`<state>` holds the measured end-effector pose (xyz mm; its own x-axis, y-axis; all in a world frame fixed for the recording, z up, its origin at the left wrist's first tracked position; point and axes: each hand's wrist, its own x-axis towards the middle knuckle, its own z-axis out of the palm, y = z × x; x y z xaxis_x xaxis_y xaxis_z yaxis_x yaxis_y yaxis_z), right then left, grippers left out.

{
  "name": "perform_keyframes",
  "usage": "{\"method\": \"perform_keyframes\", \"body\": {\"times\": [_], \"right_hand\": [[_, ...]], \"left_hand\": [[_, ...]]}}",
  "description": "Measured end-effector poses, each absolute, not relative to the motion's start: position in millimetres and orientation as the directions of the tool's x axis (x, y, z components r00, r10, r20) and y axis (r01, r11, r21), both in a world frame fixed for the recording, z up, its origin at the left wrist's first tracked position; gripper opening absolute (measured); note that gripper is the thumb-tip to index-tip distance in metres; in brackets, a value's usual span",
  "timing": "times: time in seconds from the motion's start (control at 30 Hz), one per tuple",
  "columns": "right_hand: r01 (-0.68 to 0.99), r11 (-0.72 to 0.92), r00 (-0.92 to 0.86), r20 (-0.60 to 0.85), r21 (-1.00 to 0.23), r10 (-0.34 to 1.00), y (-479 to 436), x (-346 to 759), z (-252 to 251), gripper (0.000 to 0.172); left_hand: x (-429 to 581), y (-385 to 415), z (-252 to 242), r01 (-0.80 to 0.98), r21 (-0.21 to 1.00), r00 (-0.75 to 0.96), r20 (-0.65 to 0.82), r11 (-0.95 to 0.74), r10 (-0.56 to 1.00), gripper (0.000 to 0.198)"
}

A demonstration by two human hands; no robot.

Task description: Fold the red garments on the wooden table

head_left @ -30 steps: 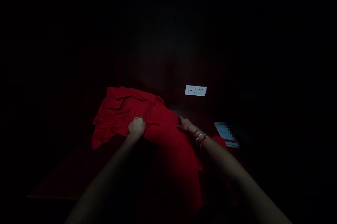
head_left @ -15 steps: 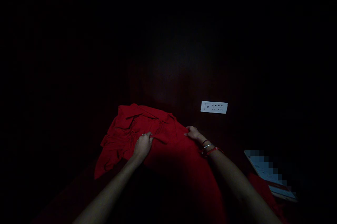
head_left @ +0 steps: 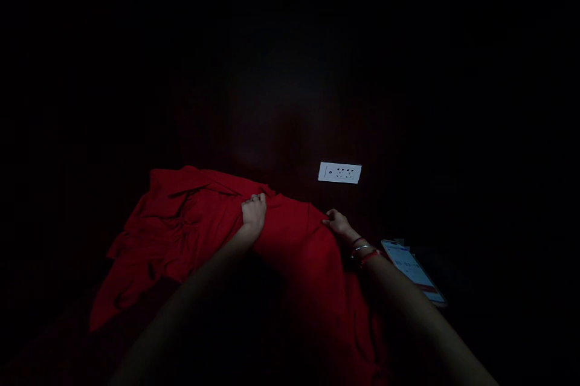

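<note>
A large red garment (head_left: pixel 290 223) lies spread in front of me, with gathered folds and creases on its left part. My left hand (head_left: pixel 254 209) is closed on the fabric near its far edge, knuckles up. Farther right, my right hand (head_left: pixel 336 221) pinches the garment's right edge between thumb and fingers; bracelets circle that wrist. Between the two hands the cloth runs fairly smooth. Its near part fades into deep shadow, so what kind of garment it is cannot be made out.
A white wall socket panel (head_left: pixel 339 173) is set in the dark surface behind the garment. A phone (head_left: pixel 414 272) with a lit screen lies to the right, beside my right forearm. Most of the surroundings are too dark to see.
My left hand has moved farther out along the garment, toward its far edge. The fabric between my hands lies smoother. The view has shifted right, so the socket and phone appear farther left.
</note>
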<state>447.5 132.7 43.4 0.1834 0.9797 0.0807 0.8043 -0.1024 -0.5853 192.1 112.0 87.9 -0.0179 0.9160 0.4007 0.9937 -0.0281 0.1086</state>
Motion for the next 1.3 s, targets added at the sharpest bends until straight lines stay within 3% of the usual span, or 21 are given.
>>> {"method": "perform_keyframes", "body": {"times": [0.1,0.2,0.33,0.4,0.53,0.67,0.77,0.93,1.03,1.17,1.3], "right_hand": [[0.853,-0.060,0.134,0.107,-0.518,0.985,119.1,437.6,41.4,0.042],[0.940,-0.022,0.075,0.143,-0.341,0.987,79.0,439.0,51.9,0.052],[0.982,0.024,-0.037,-0.065,-0.190,0.997,6.0,436.0,76.8,0.056],[0.982,0.001,-0.033,-0.166,-0.189,0.986,-24.5,425.8,85.1,0.062],[0.977,-0.088,0.045,-0.213,-0.195,0.976,-61.5,400.0,82.0,0.071],[0.978,-0.008,-0.018,-0.120,-0.210,0.993,-78.4,389.3,63.4,0.059],[0.969,0.051,-0.051,0.005,-0.244,0.999,-78.2,395.2,56.8,0.049],[0.933,-0.039,0.051,0.022,-0.359,0.998,-60.9,413.9,67.0,0.044],[0.953,-0.087,0.085,-0.019,-0.290,0.996,-59.0,418.0,66.8,0.037],[0.986,-0.057,0.052,-0.037,-0.157,0.998,-67.3,422.7,64.2,0.034],[0.976,-0.010,0.011,0.007,-0.218,1.000,-65.0,438.1,75.2,0.041]], "left_hand": [[185.7,71.9,74.3,0.998,-0.008,0.060,0.430,-0.063,0.901,0.031],[168.8,19.1,45.4,0.990,-0.023,0.140,0.281,-0.139,0.950,0.031],[147.9,-38.0,5.2,0.965,0.051,0.253,0.069,-0.256,0.965,0.037],[145.9,-54.7,-2.0,0.955,0.102,0.274,0.053,-0.278,0.960,0.038],[157.9,-72.3,9.9,0.913,0.237,0.330,0.050,-0.332,0.943,0.030],[173.7,-80.4,23.7,0.890,0.323,0.327,0.038,-0.322,0.944,0.022],[180.7,-80.8,25.9,0.906,0.298,0.300,0.049,-0.300,0.953,0.021],[191.3,-78.0,23.4,0.947,0.206,0.230,0.095,-0.245,0.969,0.025],[202.5,-77.4,18.7,0.946,0.243,0.194,0.106,-0.214,0.975,0.025],[214.0,-77.3,14.3,0.909,0.380,0.161,0.063,-0.173,0.985,0.026],[218.1,-84.9,16.6,0.837,0.495,0.249,0.035,-0.233,0.968,0.015]]}}
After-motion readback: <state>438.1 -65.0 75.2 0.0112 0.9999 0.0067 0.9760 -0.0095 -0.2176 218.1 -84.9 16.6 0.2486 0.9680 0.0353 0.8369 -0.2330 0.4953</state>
